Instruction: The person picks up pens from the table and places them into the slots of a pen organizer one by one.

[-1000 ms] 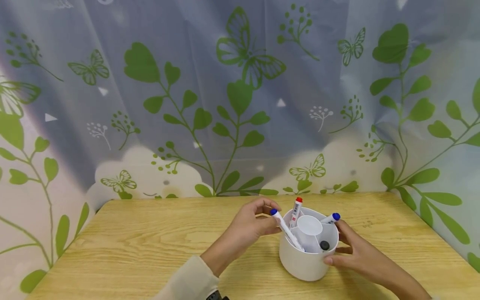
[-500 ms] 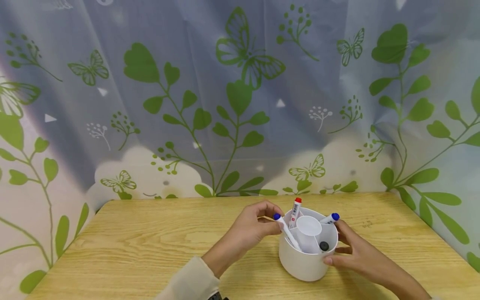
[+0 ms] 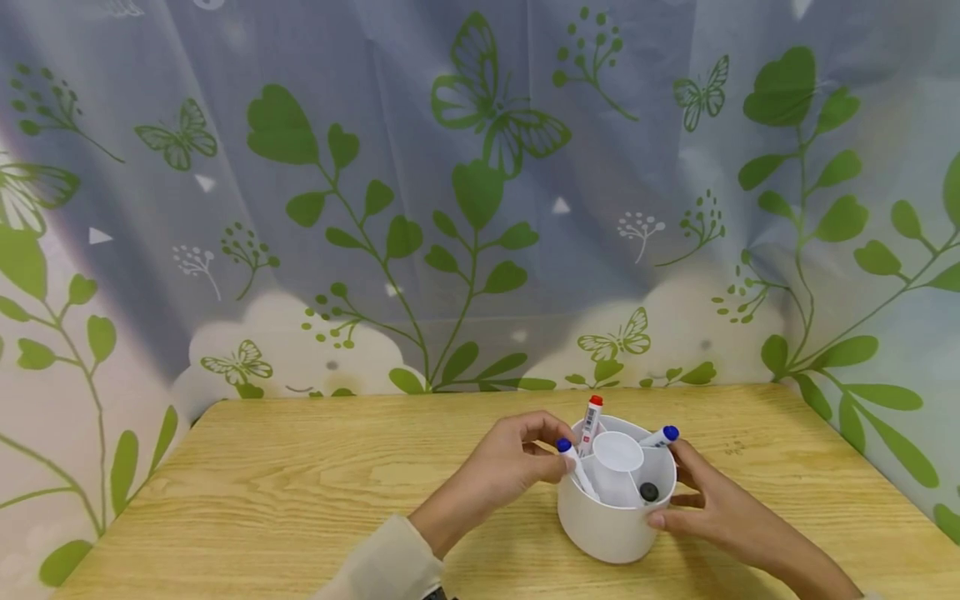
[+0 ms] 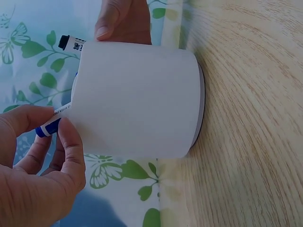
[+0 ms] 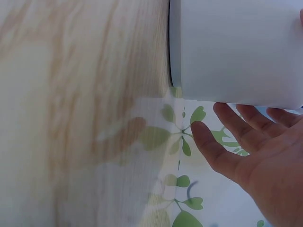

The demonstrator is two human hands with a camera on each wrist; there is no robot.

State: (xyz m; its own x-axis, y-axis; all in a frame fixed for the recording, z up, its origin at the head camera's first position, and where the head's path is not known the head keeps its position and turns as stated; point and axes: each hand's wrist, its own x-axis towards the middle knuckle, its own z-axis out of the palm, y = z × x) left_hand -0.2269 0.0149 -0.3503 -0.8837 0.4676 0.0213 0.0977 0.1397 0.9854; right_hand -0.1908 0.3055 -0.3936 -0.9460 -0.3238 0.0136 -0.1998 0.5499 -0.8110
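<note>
A white round holder stands on the wooden table. Inside it are a red-capped marker, a blue-capped marker, a black-capped one and a small inner cup. My left hand pinches another blue-capped marker at the holder's left rim, its lower end down inside. The left wrist view shows that marker's blue cap between thumb and fingers beside the holder. My right hand rests with straight fingers against the holder's right side.
A curtain with green leaves and butterflies hangs right behind the table's far edge. Bare wood lies to the left of the holder and in front of it. A light sleeve covers the left forearm.
My left hand has shifted slightly right and lowered the blue-capped marker deeper into the holder. The right hand and the holder have stayed put.
</note>
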